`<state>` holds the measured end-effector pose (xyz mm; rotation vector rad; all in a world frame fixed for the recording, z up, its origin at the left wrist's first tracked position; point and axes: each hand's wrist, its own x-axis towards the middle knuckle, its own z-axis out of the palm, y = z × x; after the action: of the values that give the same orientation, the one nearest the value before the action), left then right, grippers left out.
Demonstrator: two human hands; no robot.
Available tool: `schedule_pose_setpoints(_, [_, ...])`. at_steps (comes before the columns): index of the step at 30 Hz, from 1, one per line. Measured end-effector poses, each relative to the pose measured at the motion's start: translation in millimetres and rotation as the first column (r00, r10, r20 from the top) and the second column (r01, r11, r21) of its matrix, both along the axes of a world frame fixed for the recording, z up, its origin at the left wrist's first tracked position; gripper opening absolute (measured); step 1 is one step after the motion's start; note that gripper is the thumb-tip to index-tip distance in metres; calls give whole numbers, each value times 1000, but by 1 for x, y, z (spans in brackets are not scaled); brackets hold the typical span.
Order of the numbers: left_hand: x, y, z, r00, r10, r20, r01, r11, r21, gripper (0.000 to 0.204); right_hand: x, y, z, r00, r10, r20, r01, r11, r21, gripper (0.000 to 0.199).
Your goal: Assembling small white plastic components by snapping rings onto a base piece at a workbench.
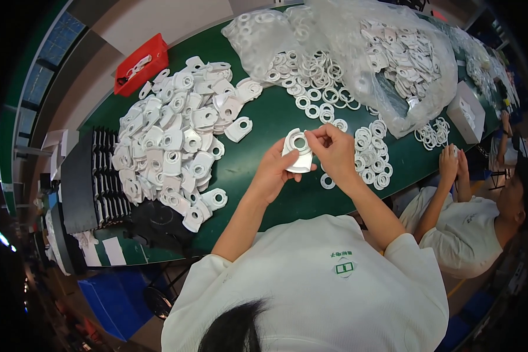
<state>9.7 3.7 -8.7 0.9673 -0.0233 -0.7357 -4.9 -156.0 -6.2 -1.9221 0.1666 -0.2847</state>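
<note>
A white plastic part (300, 159), with a round hole in a curved end and a flat, straight-edged base, is held up over the green table. My left hand (271, 170) grips it from the left, thumb across its face. At its upper right edge, my right hand (336, 154) is pinched; whether a separate ring is in those fingers is hidden. To the left lies a big heap of similar white parts (173, 126). Loose white rings (372, 154) are spread just right of my right hand, and more rings (317, 73) lie beyond my hands.
Clear plastic bags (387, 117) with white parts cover the far right. A red bin (142, 64) stands at the far left, and stacked black trays (91, 182) sit at the left end. Beside a white box (467, 112), a co-worker's hands (453, 161) work at the table's right.
</note>
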Motion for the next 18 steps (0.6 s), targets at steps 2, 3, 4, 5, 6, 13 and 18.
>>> schedule_pose_setpoints(2, [-2, 1, -4, 999, -7, 32, 6, 999, 50, 41, -1, -2, -3, 998, 57, -10, -57, 997, 48, 13])
schedule_pose_setpoints(3, [-2, 1, -5, 995, 3, 96, -12, 996, 91, 40, -1, -3, -3, 998, 55, -10, -55, 997, 48, 13])
schedule_pose_setpoints(4, [-3, 0, -6, 987, 10, 160, -32, 991, 131, 39, 0, -4, -2, 995, 99, 32, -102, 992, 78, 12])
schedule_pose_setpoints(5, [-3, 0, -6, 987, 8, 160, -30, 991, 131, 39, 2, -5, 0, 987, 142, 75, -149, 983, 106, 12])
schedule_pose_setpoints(6, [-3, 0, -4, 982, 12, 188, -43, 986, 159, 39, 4, -5, 2, 987, 142, 74, -150, 983, 106, 12])
schedule_pose_setpoints(13, [-9, -1, -1, 928, -100, 359, -46, 924, 379, 35, 22, -22, 15, 892, 436, -119, -398, 883, 247, 13])
schedule_pose_setpoints(18, [-8, 6, 1, 918, -121, 377, -59, 900, 431, 18, 23, -27, 8, 844, 533, -59, -525, 843, 117, 14])
